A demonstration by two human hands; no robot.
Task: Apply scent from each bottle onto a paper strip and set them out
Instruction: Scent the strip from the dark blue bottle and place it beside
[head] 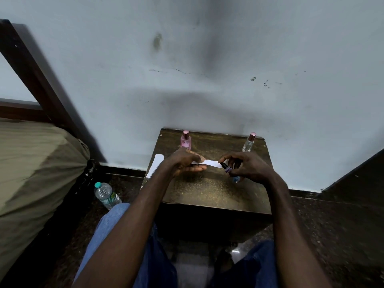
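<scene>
You work over a small wooden table (pixel 207 190) that stands against the wall.

Your left hand (pixel 187 163) pinches one end of the paper strip (pixel 212 163) between thumb and fingers, and the free end reaches toward the right. Your right hand (pixel 247 166) has its fingers curled round a small purple bottle (pixel 228 169), which is tilted with its top just beside the free end of the strip.

A sheet of white paper (pixel 156 163) lies at the left edge of the table. At the back, a pink bottle (pixel 186 141) and a clear bottle (pixel 248 143) stand upright and capped, well apart.

These bottles look like glass, so they are probably hard, smooth and breakable; hold them round the body, not by the cap. The strip is very light and will likely bend, so pinch it at the dry end.
</scene>
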